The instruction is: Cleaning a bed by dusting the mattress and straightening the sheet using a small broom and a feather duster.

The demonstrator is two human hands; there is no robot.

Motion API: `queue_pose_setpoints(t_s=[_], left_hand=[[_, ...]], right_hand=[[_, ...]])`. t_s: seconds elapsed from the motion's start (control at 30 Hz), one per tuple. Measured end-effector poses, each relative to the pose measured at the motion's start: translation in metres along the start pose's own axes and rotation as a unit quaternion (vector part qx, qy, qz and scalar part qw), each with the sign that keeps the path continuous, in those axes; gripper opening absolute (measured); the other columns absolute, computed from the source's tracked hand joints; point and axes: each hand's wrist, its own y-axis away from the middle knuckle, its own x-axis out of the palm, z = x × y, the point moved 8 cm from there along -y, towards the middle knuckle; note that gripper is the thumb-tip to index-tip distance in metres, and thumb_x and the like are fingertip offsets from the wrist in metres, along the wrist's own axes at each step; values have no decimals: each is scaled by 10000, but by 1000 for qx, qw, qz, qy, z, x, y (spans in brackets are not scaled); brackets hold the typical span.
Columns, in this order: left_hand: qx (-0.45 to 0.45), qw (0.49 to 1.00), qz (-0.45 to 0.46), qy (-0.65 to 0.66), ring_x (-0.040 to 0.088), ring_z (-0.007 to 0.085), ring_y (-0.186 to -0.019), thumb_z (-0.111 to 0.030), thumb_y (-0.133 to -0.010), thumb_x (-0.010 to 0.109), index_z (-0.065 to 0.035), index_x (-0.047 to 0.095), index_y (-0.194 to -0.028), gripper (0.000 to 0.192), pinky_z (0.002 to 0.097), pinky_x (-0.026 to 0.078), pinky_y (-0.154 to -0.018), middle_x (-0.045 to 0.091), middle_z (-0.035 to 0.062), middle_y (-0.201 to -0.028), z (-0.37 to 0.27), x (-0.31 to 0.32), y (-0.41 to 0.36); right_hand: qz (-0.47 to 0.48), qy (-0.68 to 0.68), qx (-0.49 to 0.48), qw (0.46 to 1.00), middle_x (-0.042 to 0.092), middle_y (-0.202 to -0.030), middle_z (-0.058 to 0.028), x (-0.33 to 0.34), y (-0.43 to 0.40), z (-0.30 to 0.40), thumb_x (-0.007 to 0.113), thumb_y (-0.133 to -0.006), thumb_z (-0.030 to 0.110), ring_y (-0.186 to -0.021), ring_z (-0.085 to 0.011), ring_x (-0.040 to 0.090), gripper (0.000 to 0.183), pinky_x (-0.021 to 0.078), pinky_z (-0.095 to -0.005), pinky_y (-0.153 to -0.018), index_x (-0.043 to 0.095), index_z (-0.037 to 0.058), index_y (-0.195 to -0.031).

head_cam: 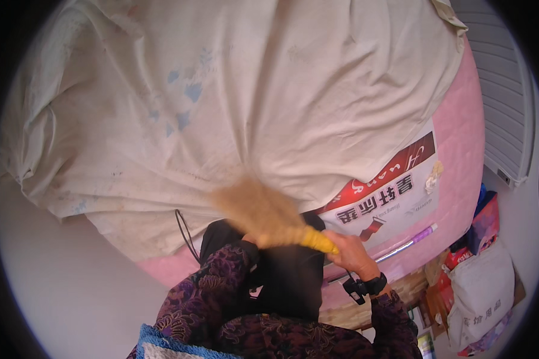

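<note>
My right hand grips the yellow handle of a straw hand broom. The broom's tan bristles are blurred and slant up to the left, over the near edge of a cream cloth sheet. Behind the broom, only a sliver of my left hand shows, by my dark trousers; its fingers are hidden. The sheet lies wrinkled, with faded blue patches, across a pink mattress. A printed label panel on the mattress is partly under the sheet.
A slim silver and purple stick lies along the mattress's near right side. White ridged panels stand at far right. Below them sit a white fabric bag and other bags. A blue-edged towel shows at bottom left.
</note>
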Motion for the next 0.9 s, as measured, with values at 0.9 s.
queue_pose_setpoints(t_s=[0.9], left_hand=[[-112, 677, -260, 680, 556, 187, -699, -88, -742, 578, -16, 486, -897, 194, 322, 465, -669, 560, 85, -782, -20, -131, -58]], right_hand=[[-470, 101, 57, 875, 565, -876, -137, -221, -145, -73, 628, -745, 226, -795, -314, 550, 301, 439, -378, -678, 507, 35, -943]])
